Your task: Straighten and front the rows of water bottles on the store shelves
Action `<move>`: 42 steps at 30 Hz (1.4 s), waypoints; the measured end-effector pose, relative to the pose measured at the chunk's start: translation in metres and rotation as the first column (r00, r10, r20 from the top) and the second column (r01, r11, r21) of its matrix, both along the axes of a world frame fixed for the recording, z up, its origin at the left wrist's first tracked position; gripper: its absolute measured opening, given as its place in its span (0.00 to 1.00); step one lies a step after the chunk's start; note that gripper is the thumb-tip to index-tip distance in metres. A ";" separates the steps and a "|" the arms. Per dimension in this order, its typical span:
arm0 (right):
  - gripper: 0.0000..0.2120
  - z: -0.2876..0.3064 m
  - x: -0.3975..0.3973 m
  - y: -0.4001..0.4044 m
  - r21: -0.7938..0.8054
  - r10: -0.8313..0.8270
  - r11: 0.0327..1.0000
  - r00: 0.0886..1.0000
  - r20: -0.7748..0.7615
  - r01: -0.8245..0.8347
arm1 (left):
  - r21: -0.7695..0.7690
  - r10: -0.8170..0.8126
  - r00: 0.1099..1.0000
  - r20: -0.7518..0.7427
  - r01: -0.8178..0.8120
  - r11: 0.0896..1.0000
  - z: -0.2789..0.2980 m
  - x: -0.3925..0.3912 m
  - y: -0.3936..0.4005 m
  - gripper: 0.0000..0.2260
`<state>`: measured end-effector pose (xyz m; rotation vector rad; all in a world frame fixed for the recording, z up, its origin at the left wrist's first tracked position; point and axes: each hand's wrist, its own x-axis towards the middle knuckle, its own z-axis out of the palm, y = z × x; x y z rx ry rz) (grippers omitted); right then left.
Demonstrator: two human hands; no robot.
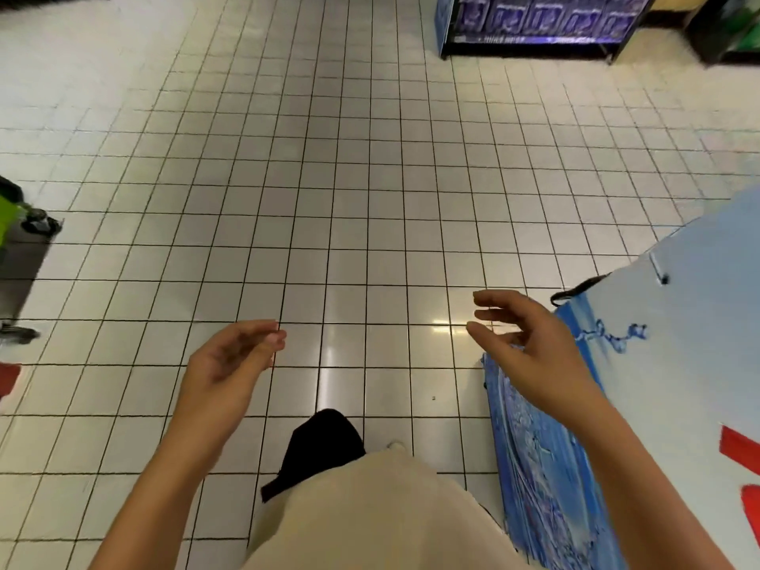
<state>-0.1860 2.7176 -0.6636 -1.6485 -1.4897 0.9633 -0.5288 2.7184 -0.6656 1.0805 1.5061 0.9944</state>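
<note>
I look down at a white tiled floor [329, 178]. My left hand [230, 359] hangs in front of me with loosely curled fingers and holds nothing. My right hand [530, 343] is raised beside it, fingers relaxed and spread, also empty. At the far top right stands a dark shelf unit [538, 39] with blue and purple wrapped packs of water bottles [543, 16] on its lowest level, well beyond reach of both hands. A blue and white display stand [678, 364] is close on my right, just beside my right hand.
A green and grey cart-like object [20, 240] stands at the left edge, with a red item [8, 376] below it. Another dark rack [728, 26] is at the top right corner. My beige garment and a black shoe [320, 446] show at the bottom.
</note>
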 end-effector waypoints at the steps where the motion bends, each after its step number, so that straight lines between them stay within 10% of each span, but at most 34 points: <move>1: 0.16 -0.001 0.002 0.021 -0.001 0.009 1.000 1.000 0.007 -0.009 | 0.001 0.004 1.000 0.000 -0.004 1.000 0.000 0.000 0.020 0.08; 30: 0.18 -0.040 0.108 0.496 -0.062 -0.492 0.870 0.850 -0.186 0.490 | 0.031 -0.594 0.800 -0.090 0.598 0.801 0.004 0.183 0.682 0.10; 42: 0.14 -0.005 0.239 0.767 -0.038 -0.319 0.948 0.939 -0.130 0.317 | -0.042 -0.423 0.906 0.003 0.423 0.905 0.001 0.298 0.881 0.14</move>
